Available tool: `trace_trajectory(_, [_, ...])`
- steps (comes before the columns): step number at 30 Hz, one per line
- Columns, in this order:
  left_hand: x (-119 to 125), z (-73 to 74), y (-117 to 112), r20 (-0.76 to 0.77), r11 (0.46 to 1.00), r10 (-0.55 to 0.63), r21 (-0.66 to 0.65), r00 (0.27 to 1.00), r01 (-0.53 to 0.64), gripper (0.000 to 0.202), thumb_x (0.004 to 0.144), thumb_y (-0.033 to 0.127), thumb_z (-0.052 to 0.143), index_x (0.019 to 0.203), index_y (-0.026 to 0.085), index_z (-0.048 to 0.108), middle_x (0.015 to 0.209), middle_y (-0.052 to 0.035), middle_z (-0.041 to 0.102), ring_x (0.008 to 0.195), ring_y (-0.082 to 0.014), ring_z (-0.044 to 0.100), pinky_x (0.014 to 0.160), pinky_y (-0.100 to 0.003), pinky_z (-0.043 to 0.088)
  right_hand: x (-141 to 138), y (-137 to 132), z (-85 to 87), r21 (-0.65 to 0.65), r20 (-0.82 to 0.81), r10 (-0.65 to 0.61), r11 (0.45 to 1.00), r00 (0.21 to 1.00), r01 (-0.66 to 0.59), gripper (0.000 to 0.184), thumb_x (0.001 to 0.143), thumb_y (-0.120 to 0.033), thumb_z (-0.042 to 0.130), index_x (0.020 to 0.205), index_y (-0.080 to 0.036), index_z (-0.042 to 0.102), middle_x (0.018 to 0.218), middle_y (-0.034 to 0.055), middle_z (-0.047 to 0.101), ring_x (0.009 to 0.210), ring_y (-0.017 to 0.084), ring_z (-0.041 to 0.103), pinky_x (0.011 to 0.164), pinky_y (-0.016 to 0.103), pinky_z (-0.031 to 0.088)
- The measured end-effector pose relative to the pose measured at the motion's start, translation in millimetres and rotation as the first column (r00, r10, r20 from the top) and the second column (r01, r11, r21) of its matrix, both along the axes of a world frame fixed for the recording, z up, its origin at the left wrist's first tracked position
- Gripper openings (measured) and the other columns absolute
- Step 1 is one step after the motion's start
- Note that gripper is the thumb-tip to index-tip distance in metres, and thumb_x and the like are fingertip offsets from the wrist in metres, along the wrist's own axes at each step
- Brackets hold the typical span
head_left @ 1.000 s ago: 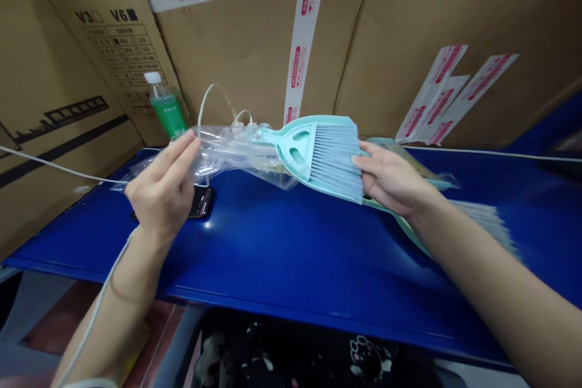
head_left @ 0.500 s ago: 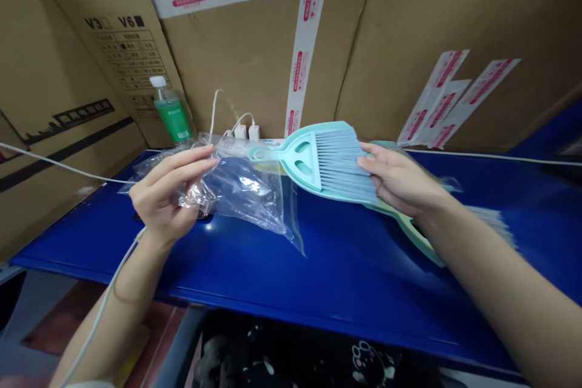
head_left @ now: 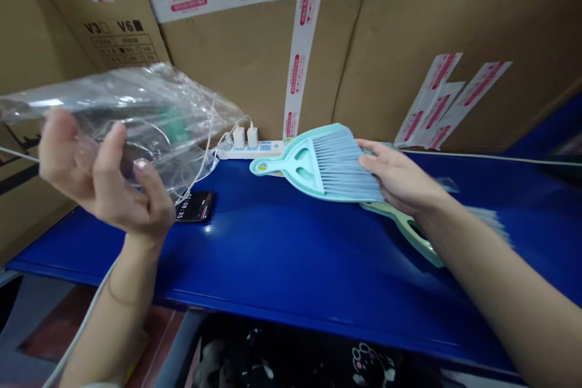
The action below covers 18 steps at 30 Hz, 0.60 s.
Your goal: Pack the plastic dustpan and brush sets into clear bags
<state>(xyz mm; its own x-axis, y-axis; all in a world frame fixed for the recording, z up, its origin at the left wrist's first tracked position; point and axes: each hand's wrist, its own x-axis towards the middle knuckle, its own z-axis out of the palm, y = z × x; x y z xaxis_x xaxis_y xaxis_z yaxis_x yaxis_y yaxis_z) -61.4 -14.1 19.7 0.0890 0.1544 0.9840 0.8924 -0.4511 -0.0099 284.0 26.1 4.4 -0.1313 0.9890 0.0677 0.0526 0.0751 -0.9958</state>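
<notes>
My left hand (head_left: pixel 107 185) is raised at the left, fingers curled round a crumpled clear plastic bag (head_left: pixel 136 112) that is free of the brush and blurred by motion. My right hand (head_left: pixel 400 179) grips the bristle end of a small mint-green hand brush (head_left: pixel 313 163) with pale blue bristles, its handle pointing left just above the blue table (head_left: pixel 282 260). More mint-green brushes (head_left: pixel 411 230) lie under my right forearm.
A black phone (head_left: pixel 194 206) lies on the table near my left hand. A white power strip (head_left: pixel 248 147) with two chargers and white cables sits at the back. Taped cardboard boxes (head_left: pixel 254 48) wall in the back and left.
My left hand has pulled the plastic bag off the brush handle and swung it up and to the left. The brush has dropped slightly toward the table.
</notes>
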Motion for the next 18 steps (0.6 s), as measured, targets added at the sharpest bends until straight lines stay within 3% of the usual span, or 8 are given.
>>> trace_trajectory(1, [-2, 0.9, 0, -0.055, 0.991, 0.083, 0.112, 0.995, -0.076, 0.042, 0.092, 0.026, 0.037, 0.133, 0.019, 0.043, 0.145, -0.0077, 0.034, 0.139, -0.0328, 0.022, 0.114, -0.062, 0.017, -3, -1, -0.8, -0.016, 0.003, 0.014, 1.0, 1.0, -0.013, 0.031, 0.087, -0.02, 0.048, 0.117, -0.027, 0.048, 0.101, 0.0041, 0.07, 0.096, 0.02, 0.067, 0.088, 0.041, 0.055])
trace_trajectory(2, [-5, 0.7, 0, -0.102, 0.982, 0.161, 0.115, 0.982, -0.149, 0.043, 0.09, 0.022, 0.041, 0.133, 0.019, 0.044, 0.146, -0.0078, 0.034, 0.137, -0.0324, 0.027, 0.113, -0.059, 0.023, -7, -3, -1.4, -0.033, 0.007, 0.031, 0.999, 0.999, -0.031, 0.033, 0.087, -0.019, 0.047, 0.119, -0.026, 0.047, 0.101, 0.0045, 0.07, 0.096, 0.02, 0.067, 0.088, 0.04, 0.054])
trace_trajectory(5, [-11, -5.5, 2, -0.259, 0.912, 0.325, -0.171, 0.91, -0.374, 0.037, 0.087, 0.016, 0.042, 0.121, 0.01, 0.055, 0.13, -0.0173, 0.052, 0.128, -0.0368, 0.041, 0.102, -0.059, 0.04, -17, -7, -2.4, -0.082, 0.045, 0.099, 0.992, 0.994, -0.095, 0.038, 0.089, -0.018, 0.042, 0.127, -0.025, 0.043, 0.103, 0.0056, 0.069, 0.094, 0.019, 0.067, 0.088, 0.038, 0.054])
trace_trajectory(7, [-13, -10.3, 3, -0.464, 0.734, 0.369, -0.387, 0.805, -0.559, 0.032, 0.081, 0.014, 0.039, 0.093, 0.005, 0.067, 0.095, -0.0217, 0.066, 0.106, -0.0404, 0.058, 0.087, -0.061, 0.046, -22, -9, -2.7, -0.12, 0.099, 0.126, 0.986, 0.987, -0.113, 0.041, 0.091, -0.017, 0.039, 0.131, -0.024, 0.04, 0.105, 0.0065, 0.069, 0.092, 0.018, 0.067, 0.086, 0.037, 0.054])
trace_trajectory(9, [-11, -11.4, 1, -0.647, 0.449, 0.373, -0.501, 0.665, -0.739, 0.032, 0.075, 0.01, 0.037, 0.077, 0.004, 0.069, 0.079, -0.0243, 0.066, 0.092, -0.0401, 0.063, 0.085, -0.06, 0.044, -25, -10, -3.3, -0.162, 0.16, 0.144, 0.98, 0.977, -0.118, 0.043, 0.091, -0.015, 0.037, 0.133, -0.022, 0.038, 0.106, 0.0076, 0.068, 0.09, 0.017, 0.067, 0.085, 0.034, 0.054])
trace_trajectory(10, [-8, -10.2, 0, -0.693, 0.338, 0.383, -0.511, 0.611, -0.791, 0.033, 0.075, 0.009, 0.036, 0.077, 0.004, 0.069, 0.078, -0.024, 0.067, 0.088, -0.0395, 0.064, 0.088, -0.062, 0.041, -26, -11, -3.9, -0.179, 0.186, 0.16, 0.976, 0.969, -0.126, 0.043, 0.091, -0.014, 0.037, 0.134, -0.021, 0.037, 0.106, 0.0078, 0.068, 0.089, 0.016, 0.067, 0.083, 0.033, 0.054])
trace_trajectory(12, [-1, -5.7, -4, -0.739, 0.212, 0.384, -0.513, 0.554, -0.832, 0.036, 0.076, 0.008, 0.035, 0.085, 0.004, 0.069, 0.08, -0.0222, 0.068, 0.09, -0.0396, 0.063, 0.093, -0.066, 0.034, -26, -11, -5.0, -0.207, 0.24, 0.2, 0.967, 0.95, -0.151, 0.045, 0.091, -0.015, 0.036, 0.135, -0.02, 0.036, 0.1, 0.0071, 0.068, 0.082, 0.015, 0.066, 0.077, 0.031, 0.054])
trace_trajectory(18, [17, 1.1, -5, -0.717, 0.26, 0.292, -0.578, 0.633, -0.774, 0.039, 0.093, 0.027, 0.032, 0.108, 0.005, 0.061, 0.1, -0.022, 0.068, 0.097, -0.0357, 0.064, 0.083, -0.044, 0.048, -21, -11, -4.3, -0.354, 0.428, 0.355, 0.912, 0.831, -0.207, 0.045, 0.091, -0.018, 0.035, 0.136, -0.019, 0.038, 0.079, 0.0019, 0.062, 0.065, 0.013, 0.062, 0.058, 0.024, 0.052])
